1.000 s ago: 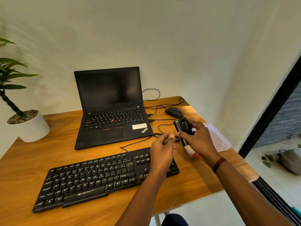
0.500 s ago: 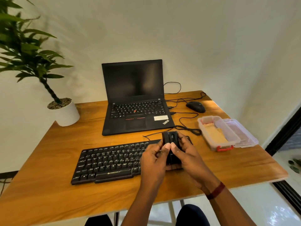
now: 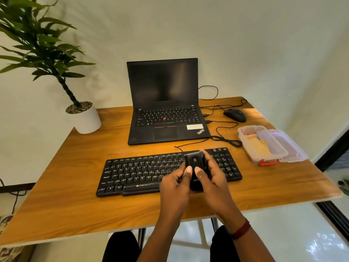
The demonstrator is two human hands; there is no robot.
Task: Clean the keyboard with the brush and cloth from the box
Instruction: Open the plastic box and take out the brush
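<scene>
- Since a second ago I have brought the black brush (image 3: 195, 164) from beside the box (image 3: 269, 162) to above the right half of the keyboard (image 3: 143, 171).
- My left hand (image 3: 174, 188) and right hand (image 3: 214, 178) both grip the brush, with my thumbs pressed on its face.
- The tan cloth (image 3: 260, 146) lies in the open box, right of the keyboard on the table (image 3: 75, 186).

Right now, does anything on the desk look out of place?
Nothing spilled or broken. Only the lid, beside the open box, lies right at the table's right edge and might slip off.
</scene>
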